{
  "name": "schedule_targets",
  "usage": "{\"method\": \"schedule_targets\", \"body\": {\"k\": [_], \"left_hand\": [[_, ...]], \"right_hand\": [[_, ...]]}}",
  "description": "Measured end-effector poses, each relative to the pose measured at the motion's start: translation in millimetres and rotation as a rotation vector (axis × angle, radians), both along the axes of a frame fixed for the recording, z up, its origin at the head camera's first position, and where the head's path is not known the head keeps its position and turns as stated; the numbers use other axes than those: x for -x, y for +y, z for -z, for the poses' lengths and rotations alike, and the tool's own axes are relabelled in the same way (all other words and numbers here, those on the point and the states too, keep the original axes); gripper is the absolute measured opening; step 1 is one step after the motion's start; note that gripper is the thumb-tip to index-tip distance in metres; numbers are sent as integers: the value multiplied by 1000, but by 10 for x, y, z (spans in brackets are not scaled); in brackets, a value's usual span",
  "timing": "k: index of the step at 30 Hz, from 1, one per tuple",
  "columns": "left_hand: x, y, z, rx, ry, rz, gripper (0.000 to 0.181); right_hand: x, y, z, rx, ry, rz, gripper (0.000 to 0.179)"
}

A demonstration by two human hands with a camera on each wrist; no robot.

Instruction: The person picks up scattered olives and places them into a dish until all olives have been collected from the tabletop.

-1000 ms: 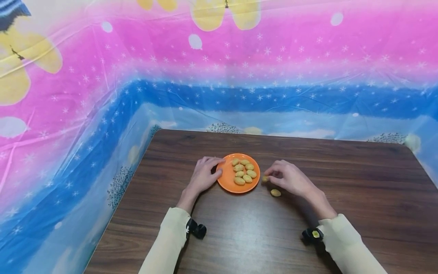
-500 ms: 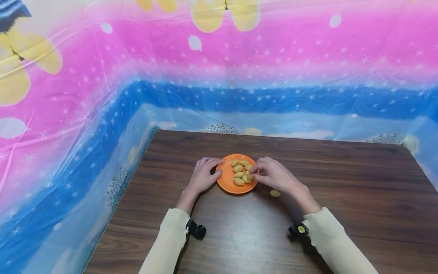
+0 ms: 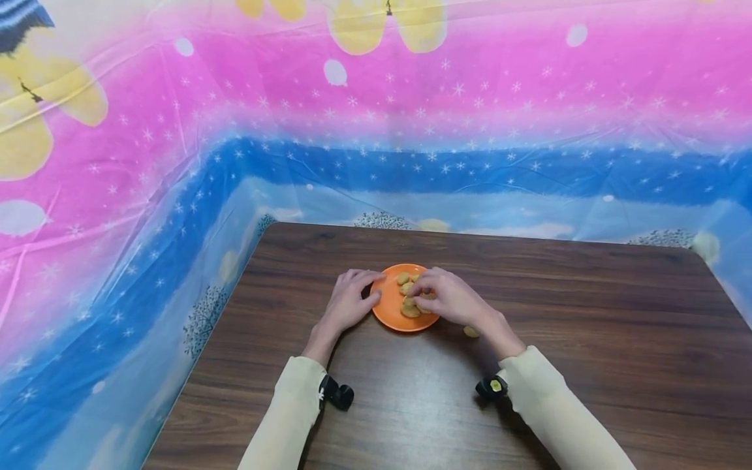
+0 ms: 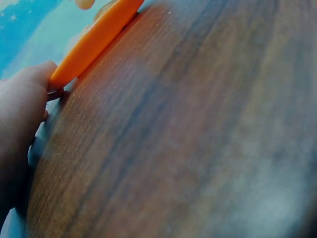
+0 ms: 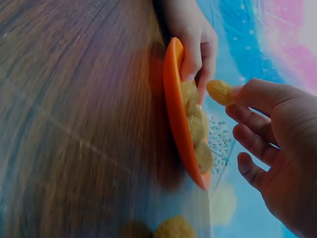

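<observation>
An orange plate (image 3: 389,314) bears several yellow-brown, oval, nut-like pieces (image 3: 410,309). My left hand (image 3: 349,301) holds the plate at its left rim, thumb and fingertips on the edge; in the left wrist view the thumb (image 4: 37,74) meets the rim. Over the plate, my right hand (image 3: 449,297) pinches one oval nut (image 5: 219,92) between thumb and fingers. The right wrist view shows that nut apart from those on the plate, the other fingers loosely bent. One more nut (image 3: 470,331) lies on the table under the right wrist, partly hidden.
The dark wood-grain table (image 3: 399,405) extends around the plate. Behind it and along its left side hangs a pink and blue patterned cloth (image 3: 470,117). A small black device (image 3: 337,393) is strapped to each wrist.
My right hand has carried the pinched nut leftward from the table beside the plate to above the nuts on it. The left hand and the plate stay in place.
</observation>
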State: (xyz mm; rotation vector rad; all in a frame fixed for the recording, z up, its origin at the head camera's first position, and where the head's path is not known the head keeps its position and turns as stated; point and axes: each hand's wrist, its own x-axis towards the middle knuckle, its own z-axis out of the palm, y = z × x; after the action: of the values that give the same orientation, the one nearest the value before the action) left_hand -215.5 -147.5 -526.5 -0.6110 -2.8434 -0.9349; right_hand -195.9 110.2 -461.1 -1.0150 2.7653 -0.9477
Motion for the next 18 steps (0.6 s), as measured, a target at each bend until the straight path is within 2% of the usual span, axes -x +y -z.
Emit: {"method": "schedule_targets", "body": {"k": [12,18], "left_hand": [[7,-12,0,0,2,9,37],[5,-8,-4,-3,1,12,38]], "right_hand": [[94,-237,79,-19,-11,-30,14],[135,-293,161,-60,51,-72,10]]}}
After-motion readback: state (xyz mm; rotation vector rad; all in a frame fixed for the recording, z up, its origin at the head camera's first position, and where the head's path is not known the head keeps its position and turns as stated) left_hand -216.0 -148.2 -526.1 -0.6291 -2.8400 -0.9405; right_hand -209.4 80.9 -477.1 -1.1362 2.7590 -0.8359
